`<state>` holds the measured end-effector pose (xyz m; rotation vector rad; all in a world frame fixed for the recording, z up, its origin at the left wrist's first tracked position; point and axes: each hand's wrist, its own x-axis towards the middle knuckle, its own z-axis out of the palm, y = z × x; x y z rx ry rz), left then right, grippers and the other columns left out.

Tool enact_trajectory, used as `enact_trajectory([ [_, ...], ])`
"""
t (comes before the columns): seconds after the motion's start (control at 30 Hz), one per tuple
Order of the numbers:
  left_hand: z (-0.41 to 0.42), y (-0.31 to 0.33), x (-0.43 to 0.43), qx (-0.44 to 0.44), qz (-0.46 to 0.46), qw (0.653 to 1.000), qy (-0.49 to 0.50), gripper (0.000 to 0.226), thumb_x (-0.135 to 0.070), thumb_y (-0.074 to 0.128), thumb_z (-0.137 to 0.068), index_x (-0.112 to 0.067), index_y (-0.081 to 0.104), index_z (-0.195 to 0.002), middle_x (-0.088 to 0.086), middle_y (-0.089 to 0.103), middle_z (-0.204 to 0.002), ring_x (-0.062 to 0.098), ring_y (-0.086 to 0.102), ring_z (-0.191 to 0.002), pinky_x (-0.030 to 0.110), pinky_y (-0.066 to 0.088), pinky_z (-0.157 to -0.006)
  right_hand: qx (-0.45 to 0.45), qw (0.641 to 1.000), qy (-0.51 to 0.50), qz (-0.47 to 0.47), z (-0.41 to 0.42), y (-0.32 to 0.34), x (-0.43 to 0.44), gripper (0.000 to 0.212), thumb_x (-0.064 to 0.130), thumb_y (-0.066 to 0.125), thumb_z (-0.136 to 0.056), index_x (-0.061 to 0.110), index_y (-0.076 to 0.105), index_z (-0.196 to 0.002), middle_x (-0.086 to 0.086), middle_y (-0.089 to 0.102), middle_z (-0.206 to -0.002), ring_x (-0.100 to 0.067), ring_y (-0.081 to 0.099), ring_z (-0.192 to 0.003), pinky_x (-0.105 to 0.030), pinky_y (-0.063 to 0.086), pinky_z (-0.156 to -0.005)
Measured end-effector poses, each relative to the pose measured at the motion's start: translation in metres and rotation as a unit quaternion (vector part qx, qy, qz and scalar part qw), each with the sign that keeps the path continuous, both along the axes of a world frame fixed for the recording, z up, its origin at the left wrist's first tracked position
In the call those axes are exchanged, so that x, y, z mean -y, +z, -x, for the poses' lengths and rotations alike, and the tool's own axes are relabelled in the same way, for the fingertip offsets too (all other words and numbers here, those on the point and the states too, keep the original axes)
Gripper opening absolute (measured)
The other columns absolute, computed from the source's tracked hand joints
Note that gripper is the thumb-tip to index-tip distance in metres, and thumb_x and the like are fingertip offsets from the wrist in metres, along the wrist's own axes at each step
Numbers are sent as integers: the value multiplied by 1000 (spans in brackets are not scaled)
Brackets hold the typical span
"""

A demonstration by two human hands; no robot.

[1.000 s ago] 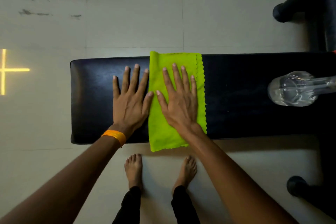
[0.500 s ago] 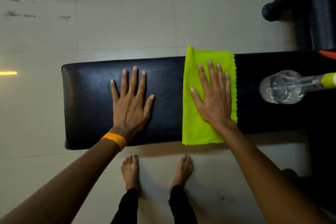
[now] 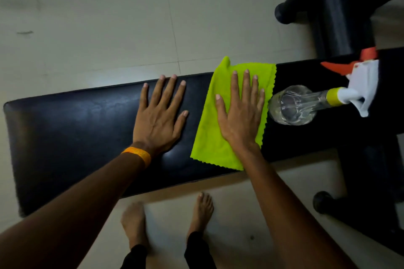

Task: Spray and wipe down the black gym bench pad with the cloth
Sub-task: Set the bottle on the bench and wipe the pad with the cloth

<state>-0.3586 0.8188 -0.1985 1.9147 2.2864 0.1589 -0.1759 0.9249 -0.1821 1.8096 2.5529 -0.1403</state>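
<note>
Right hand point(image 3: 240, 113), fingers spread flat, has slid cloth point(image 3: 209, 137) rightward along pad point(image 3: 76, 129) to frame centre-right, touching bottle point(image 3: 293, 105); left hand point(image 3: 160, 116) splayed, bracing; wipe nearing pad's right stretch.

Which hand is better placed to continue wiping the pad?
Right. The right hand lies flat on the bright green cloth on the black padded bench; the left hand rests bare on the pad, off the cloth.
</note>
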Motion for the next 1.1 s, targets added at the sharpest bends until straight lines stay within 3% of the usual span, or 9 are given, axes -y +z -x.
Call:
enact_trajectory([
  [0.13, -1, 2, -1, -2, 5, 1000, 0, 68, -48, 29, -103, -17, 18, -163, 8, 13, -171, 28, 8, -159, 55, 8, -127, 13, 992, 118, 30, -39, 7, 34, 72, 59, 33, -101, 22, 17, -161, -7, 8, -170, -27, 3, -157, -52, 9, -126],
  [0.23, -2, 0, 0, -10, 10, 1000, 2, 69, -48, 29, -103, -17, 17, -163, 8, 13, -171, 29, 8, -159, 55, 9, -127, 8, 979, 196, 51, -61, 6, 9, 72, 58, 38, -100, 25, 17, -161, -3, 7, -170, -24, 2, -158, -53, 14, -125],
  [0.43, -4, 2, -1, -6, 3, 1000, 7, 69, -47, 29, -102, -17, 20, -163, 9, 15, -171, 30, 10, -159, 55, 9, -127, 2, 995, 97, 27, -48, 6, 47, 72, 58, 35, -100, 22, 20, -160, -6, 12, -169, -27, 6, -157, -54, 13, -125],
  [0.6, -4, 1, -2, -9, 1, 1000, 11, 69, -47, 29, -101, -17, 20, -163, 9, 15, -171, 29, 10, -159, 55, 10, -127, 11, 974, 221, 55, -53, 5, 31, 73, 60, 37, -98, 27, 17, -161, -3, 8, -170, -26, 4, -158, -54, 14, -124],
  [0.7, -4, -1, -1, -15, -3, 1000, 11, 69, -47, 28, -101, -17, 20, -163, 9, 16, -171, 29, 11, -159, 55, 10, -127, 10, 971, 235, 44, -27, 3, -15, 73, 61, 35, -99, 28, 15, -161, -1, 8, -170, -24, 3, -158, -50, 11, -126],
  [0.87, -3, 0, -2, -22, -3, 1000, 5, 68, -47, 27, -102, -17, 20, -163, 9, 16, -171, 30, 12, -158, 55, 10, -127, 2, 999, 51, 20, 0, 3, 6, 73, 60, 28, -101, 21, 15, -161, -7, 8, -170, -28, 3, -157, -51, 7, -127],
  [0.93, -3, -1, -2, -19, -10, 1000, 1, 68, -46, 28, -102, -16, 21, -162, 10, 18, -170, 30, 13, -158, 56, 11, -126, 7, 995, 95, 31, -6, 7, 29, 74, 60, 29, -101, 20, 14, -161, -9, 6, -170, -29, 2, -157, -53, 7, -126],
  [1.03, -4, -3, -2, -22, -16, 1000, 4, 69, -46, 28, -101, -16, 20, -163, 9, 17, -170, 30, 12, -158, 55, 11, -126, 15, 976, 216, 37, -14, 3, -10, 75, 63, 30, -99, 24, 16, -161, -6, 10, -170, -28, 6, -157, -52, 11, -125],
  [1.1, -3, -5, 0, -23, -16, 1000, 9, 69, -47, 26, -102, -17, 20, -163, 9, 17, -171, 29, 11, -159, 56, 11, -126, 24, 978, 205, 36, -4, 1, -40, 73, 64, 28, -98, 26, 18, -160, -5, 16, -169, -28, 11, -157, -51, 12, -125],
])
